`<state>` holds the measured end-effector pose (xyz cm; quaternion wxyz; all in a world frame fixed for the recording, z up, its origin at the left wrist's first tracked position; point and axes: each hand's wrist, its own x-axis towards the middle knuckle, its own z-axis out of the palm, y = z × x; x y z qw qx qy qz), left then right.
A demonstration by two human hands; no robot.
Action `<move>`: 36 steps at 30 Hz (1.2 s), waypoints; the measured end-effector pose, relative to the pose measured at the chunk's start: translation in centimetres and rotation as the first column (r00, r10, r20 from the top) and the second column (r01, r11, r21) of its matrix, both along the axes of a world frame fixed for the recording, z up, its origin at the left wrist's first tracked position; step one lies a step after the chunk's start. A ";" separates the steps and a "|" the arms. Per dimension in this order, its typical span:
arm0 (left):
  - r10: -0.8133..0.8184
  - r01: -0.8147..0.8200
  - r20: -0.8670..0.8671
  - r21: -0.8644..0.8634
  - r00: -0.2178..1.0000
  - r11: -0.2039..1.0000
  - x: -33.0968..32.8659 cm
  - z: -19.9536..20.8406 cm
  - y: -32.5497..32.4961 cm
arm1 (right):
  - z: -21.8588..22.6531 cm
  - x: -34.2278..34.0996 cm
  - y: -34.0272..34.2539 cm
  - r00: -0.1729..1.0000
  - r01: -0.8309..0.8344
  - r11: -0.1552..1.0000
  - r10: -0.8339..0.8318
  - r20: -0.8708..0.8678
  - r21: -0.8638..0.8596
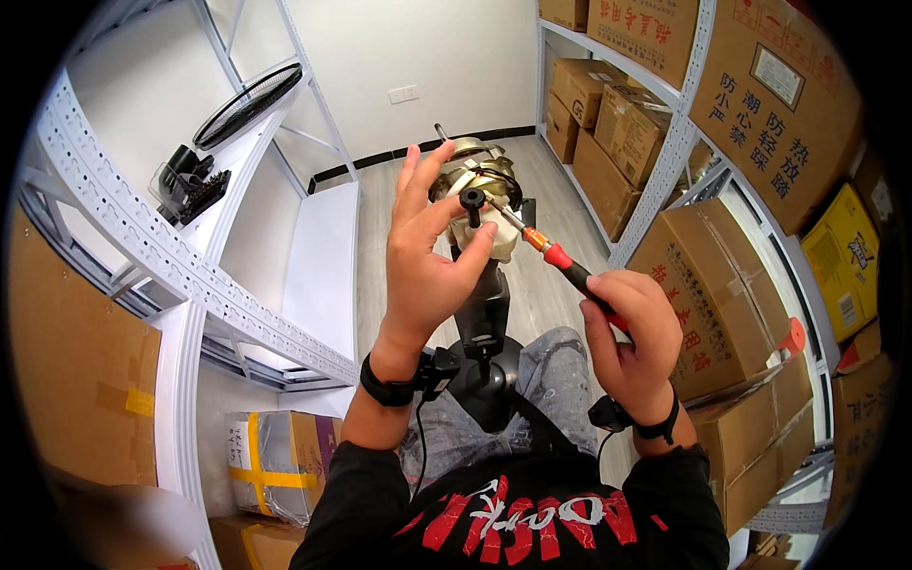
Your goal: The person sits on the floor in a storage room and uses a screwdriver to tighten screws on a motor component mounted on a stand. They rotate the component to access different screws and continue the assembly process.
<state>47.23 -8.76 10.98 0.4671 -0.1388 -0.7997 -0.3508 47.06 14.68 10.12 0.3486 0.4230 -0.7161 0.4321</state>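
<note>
In front of me stands a fan stand (483, 309) with a black post and a round black base (483, 391) between my legs. On top sits a bare fan motor (499, 179) of brassy metal, with a pale housing (499, 249) under it. My left hand (423, 252) curves round the motor's left side, thumb and index finger on either side of a black knob (472, 198). Closed round the handle of a red and black screwdriver (562, 262), my right hand (635, 337) points its shaft at the motor. The screwdriver's tip is too small to make out.
At the left, white metal shelving (242, 304) holds a black fan grille (249, 104) and small black parts (195, 180). A taped box (275, 465) sits lower down. Shelves on the right carry several cardboard boxes (722, 294) and a yellow package (844, 261). A white wall (437, 57) stands ahead.
</note>
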 end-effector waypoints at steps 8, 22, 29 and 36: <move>-0.007 0.007 0.008 0.003 1.000 1.000 -0.1 -0.2 0.0 | -0.1 0.3 0.0 0.998 0.029 0.999 -0.028 0.064 -0.020; 0.046 -0.047 -0.028 -0.009 0.999 0.999 0.0 -0.2 0.4 | 0.1 -0.2 -0.1 0.999 0.029 0.999 -0.030 -0.038 -0.019; 0.036 -0.036 -0.009 0.014 0.999 0.999 0.2 0.1 0.4 | 0.0 0.3 0.1 0.993 0.026 1.000 -0.027 0.117 0.009; 0.033 -0.033 0.000 0.012 0.999 0.999 0.0 -0.2 0.4 | 0.4 0.2 -0.1 0.997 0.010 0.999 -0.006 0.080 -0.045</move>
